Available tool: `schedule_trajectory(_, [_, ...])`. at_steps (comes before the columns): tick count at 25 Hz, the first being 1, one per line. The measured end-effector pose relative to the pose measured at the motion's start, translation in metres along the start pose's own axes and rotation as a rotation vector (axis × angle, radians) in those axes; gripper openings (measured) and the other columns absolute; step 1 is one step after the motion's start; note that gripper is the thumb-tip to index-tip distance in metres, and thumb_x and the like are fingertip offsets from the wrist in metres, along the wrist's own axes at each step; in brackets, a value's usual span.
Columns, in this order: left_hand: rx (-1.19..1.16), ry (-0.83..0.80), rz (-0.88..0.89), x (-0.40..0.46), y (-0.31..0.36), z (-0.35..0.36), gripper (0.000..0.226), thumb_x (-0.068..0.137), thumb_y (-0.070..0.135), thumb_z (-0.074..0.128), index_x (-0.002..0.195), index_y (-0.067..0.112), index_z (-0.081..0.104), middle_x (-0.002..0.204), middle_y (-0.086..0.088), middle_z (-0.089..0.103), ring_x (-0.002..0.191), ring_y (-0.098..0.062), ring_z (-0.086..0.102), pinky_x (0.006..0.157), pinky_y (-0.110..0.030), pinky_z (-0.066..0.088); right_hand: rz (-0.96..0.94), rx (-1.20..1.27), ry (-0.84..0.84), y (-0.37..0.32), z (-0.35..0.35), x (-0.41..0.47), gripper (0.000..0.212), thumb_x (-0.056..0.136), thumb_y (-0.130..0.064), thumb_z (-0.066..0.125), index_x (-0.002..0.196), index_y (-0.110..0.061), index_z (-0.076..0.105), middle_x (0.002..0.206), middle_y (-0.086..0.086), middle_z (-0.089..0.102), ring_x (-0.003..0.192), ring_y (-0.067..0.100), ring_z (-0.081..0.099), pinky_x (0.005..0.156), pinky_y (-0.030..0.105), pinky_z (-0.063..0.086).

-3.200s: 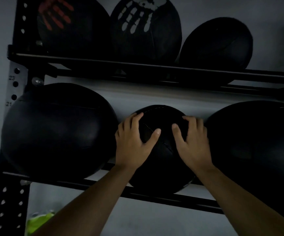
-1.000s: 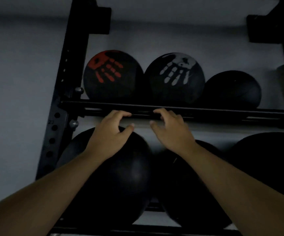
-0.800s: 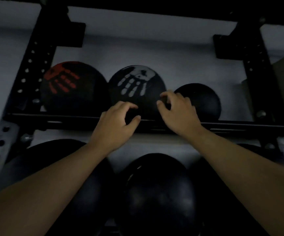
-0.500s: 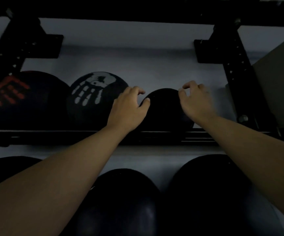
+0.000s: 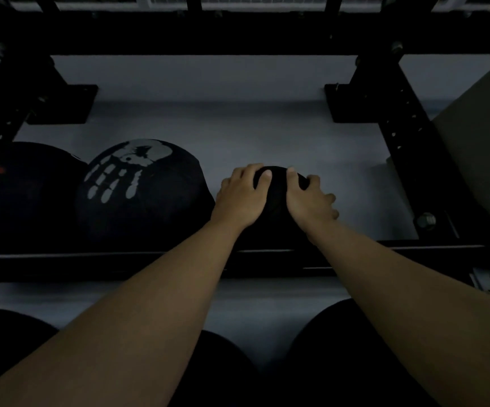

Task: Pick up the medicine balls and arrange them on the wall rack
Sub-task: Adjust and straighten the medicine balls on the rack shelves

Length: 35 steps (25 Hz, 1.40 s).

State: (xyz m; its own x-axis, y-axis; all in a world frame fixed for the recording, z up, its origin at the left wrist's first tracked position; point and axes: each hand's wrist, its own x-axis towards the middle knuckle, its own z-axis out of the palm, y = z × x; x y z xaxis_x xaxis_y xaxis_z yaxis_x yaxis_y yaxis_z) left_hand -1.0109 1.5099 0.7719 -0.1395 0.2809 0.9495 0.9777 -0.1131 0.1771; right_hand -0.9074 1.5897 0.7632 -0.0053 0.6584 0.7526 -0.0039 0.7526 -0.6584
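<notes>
A small plain black medicine ball (image 5: 276,201) rests on the upper shelf rail (image 5: 120,257) of the black wall rack. My left hand (image 5: 242,196) grips its left side and my right hand (image 5: 309,199) grips its right side, both thumbs on top. The hands hide most of the ball. To its left on the same shelf sit a black ball with a white handprint (image 5: 141,192) and a black ball with a red handprint (image 5: 17,195), cut off at the frame's left edge.
Large black balls fill the lower shelf, one at the bottom right (image 5: 355,356) and another at the bottom left (image 5: 3,333). A black upright post with holes (image 5: 411,148) stands right of the small ball. A grey wall (image 5: 223,127) lies behind.
My hands left the lower middle ball, rose to the upper shelf and moved right past the handprint balls. They now close on both sides of the small plain ball.
</notes>
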Motion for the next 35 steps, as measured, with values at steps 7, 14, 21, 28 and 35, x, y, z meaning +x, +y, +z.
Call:
schedule_trajectory(7, [-0.014, 0.139, -0.071, -0.005, 0.002, 0.015, 0.054, 0.112, 0.048, 0.026, 0.161, 0.03, 0.04, 0.17, -0.005, 0.037, 0.155, -0.033, 0.031, 0.127, -0.048, 0.024, -0.172, -0.068, -0.016, -0.001, 0.006, 0.027, 0.073, 0.095, -0.075, 0.026, 0.156, -0.036, 0.04, 0.157, 0.022, 0.037, 0.14, 0.046, 0.038, 0.112, 0.053, 0.033])
schedule_trajectory(14, [-0.023, 0.108, -0.048, -0.014, -0.003, 0.015, 0.055, 0.112, 0.05, 0.029, 0.164, 0.033, 0.035, 0.174, 0.0, 0.03, 0.16, -0.03, 0.022, 0.129, -0.047, 0.018, -0.28, -0.087, -0.03, 0.007, 0.001, 0.028, 0.067, 0.102, -0.067, 0.022, 0.158, -0.035, 0.04, 0.159, 0.02, 0.038, 0.145, 0.044, 0.037, 0.121, 0.057, 0.028])
schedule_trajectory(21, [0.085, -0.025, 0.014, -0.016, -0.005, -0.007, 0.06, 0.113, 0.05, 0.03, 0.168, 0.027, 0.03, 0.175, -0.006, 0.029, 0.16, -0.033, 0.026, 0.129, -0.045, 0.023, -0.423, -0.253, -0.119, 0.0, -0.011, 0.022, 0.059, 0.109, -0.057, 0.017, 0.16, -0.036, 0.036, 0.165, 0.019, 0.037, 0.15, 0.04, 0.034, 0.124, 0.057, 0.024])
schedule_trajectory(28, [0.441, 0.211, 0.15, -0.026, -0.025, -0.076, 0.048, 0.111, 0.036, 0.038, 0.157, 0.023, 0.05, 0.163, -0.004, 0.05, 0.154, -0.026, 0.038, 0.133, -0.051, 0.01, -0.638, -0.311, -0.118, -0.055, 0.018, -0.007, 0.051, 0.106, -0.054, 0.035, 0.148, -0.033, 0.055, 0.155, 0.014, 0.049, 0.144, 0.039, 0.042, 0.119, 0.053, 0.031])
schedule_trajectory(35, [0.469, 0.336, -0.128, -0.035, -0.119, -0.194, 0.052, 0.113, 0.041, 0.032, 0.159, 0.021, 0.045, 0.17, -0.009, 0.04, 0.153, -0.039, 0.036, 0.125, -0.054, 0.023, -0.76, -0.25, -0.247, -0.121, 0.112, -0.064, 0.054, 0.108, -0.054, 0.036, 0.157, -0.032, 0.041, 0.162, 0.013, 0.038, 0.147, 0.037, 0.037, 0.122, 0.052, 0.03])
